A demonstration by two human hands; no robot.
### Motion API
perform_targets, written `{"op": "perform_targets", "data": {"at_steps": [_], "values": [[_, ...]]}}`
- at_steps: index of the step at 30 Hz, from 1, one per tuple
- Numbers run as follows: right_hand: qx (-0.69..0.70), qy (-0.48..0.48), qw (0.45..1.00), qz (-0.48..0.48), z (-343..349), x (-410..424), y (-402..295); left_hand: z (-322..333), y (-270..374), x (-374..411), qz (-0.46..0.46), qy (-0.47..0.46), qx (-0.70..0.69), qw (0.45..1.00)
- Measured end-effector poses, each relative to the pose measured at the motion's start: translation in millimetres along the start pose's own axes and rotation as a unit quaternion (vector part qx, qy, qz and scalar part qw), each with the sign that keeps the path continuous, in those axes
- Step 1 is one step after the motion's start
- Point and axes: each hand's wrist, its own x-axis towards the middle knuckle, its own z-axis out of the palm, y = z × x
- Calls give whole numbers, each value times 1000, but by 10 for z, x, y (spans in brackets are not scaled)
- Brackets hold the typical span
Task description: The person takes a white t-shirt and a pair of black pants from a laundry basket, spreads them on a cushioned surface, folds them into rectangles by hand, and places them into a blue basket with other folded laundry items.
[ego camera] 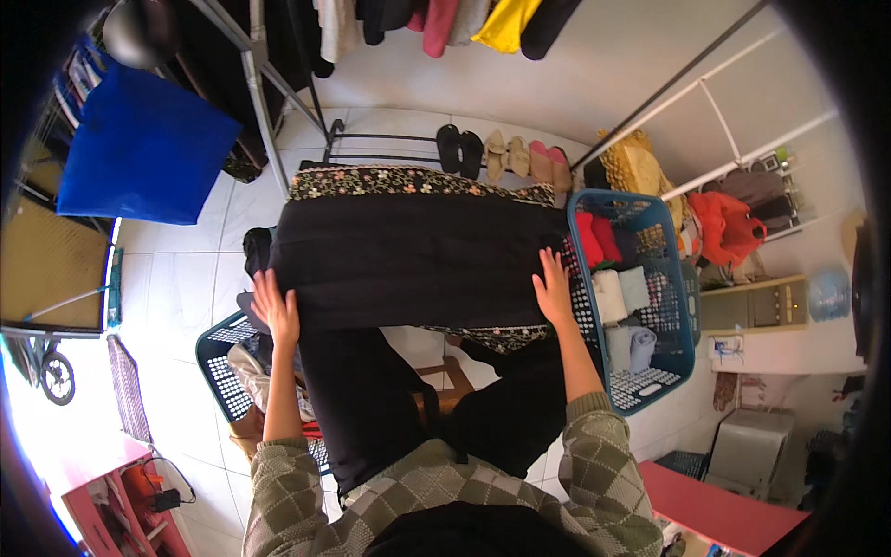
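A black cloth garment lies spread flat in front of me, over a floral-patterned cloth that shows along its far and near edges. My left hand rests at the garment's left end, fingers apart. At the right end, my right hand touches the cloth with its fingers spread. Neither hand grasps anything. Close by my right hand stands a blue plastic laundry basket holding rolled or folded clothes, among them red pieces and a cream one. Whatever supports the cloth is hidden.
Another laundry basket with loose clothes stands by my left forearm. Beyond the garment, several shoes sit on a low rack beneath hanging clothes. A blue bag hangs at left. Pink furniture stands at lower right.
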Motion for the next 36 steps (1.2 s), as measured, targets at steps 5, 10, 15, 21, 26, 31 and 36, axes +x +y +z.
{"op": "perform_targets", "data": {"at_steps": [5, 10, 15, 21, 26, 31, 36], "values": [[363, -59, 930, -22, -193, -35, 185, 251, -1018, -362, -614, -23, -576, 539], [-89, -83, 982, -147, -421, -145, -162, 274, -1520, -398, -558, 35, -721, 410], [-163, -33, 978, -124, -452, -274, -56, 192, -1454, -199, -481, -62, -753, 445], [-62, -4, 993, -105, -643, -322, -59, -294, -1163, 5, -471, 282, -554, 626], [23, -97, 991, -89, -824, -411, -126, -720, -1372, -28, -323, 325, -500, 735], [153, -139, 978, 30, -785, -280, 40, -665, -1497, 274, -372, 274, -471, 751], [196, -151, 965, 88, -555, 21, 342, -341, -1710, 918, -425, 238, -490, 722]]}}
